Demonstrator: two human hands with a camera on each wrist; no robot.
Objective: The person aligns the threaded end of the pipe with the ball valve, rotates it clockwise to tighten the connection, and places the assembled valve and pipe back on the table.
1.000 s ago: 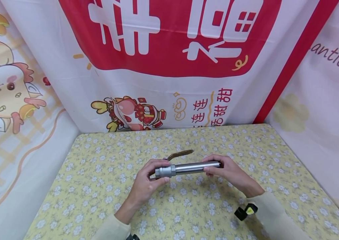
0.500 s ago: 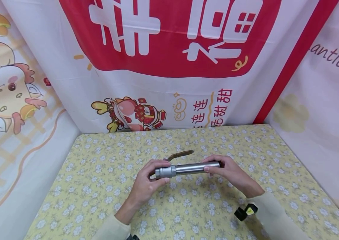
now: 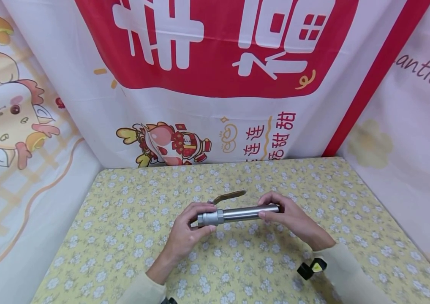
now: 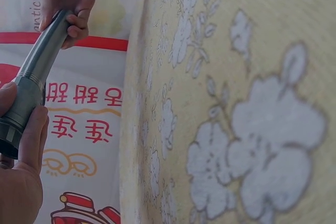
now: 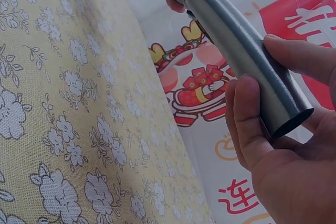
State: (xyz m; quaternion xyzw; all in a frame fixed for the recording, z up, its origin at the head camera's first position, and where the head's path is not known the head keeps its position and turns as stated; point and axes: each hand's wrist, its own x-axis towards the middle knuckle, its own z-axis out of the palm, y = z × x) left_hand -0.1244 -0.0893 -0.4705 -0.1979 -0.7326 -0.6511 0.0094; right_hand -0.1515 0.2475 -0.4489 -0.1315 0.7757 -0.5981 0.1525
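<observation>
My left hand [image 3: 183, 233] grips a grey metal ball valve [image 3: 210, 218] at its body, thumb on the near side and fingers over the far side. A brown lever handle [image 3: 230, 196] rises from the valve's far side and points right. Joined to the valve's right end at its hex collar is a smooth steel pipe [image 3: 238, 213], held roughly level. Near the pipe's free end, my right hand [image 3: 290, 216] holds it between thumb and fingers. In the right wrist view, the pipe's hollow end [image 5: 291, 121] shows beside the palm. Fingers partly cover the valve in the left wrist view.
Below the hands is a table with a yellow flowered cloth [image 3: 123, 236]. A white and red printed curtain [image 3: 215, 90] stands behind it, with printed cloth walls on the left [image 3: 47, 202] and right [image 3: 409, 177].
The knuckles of my right hand have risen slightly at the pipe's end. The left hand, valve and pipe stay in nearly the same place.
</observation>
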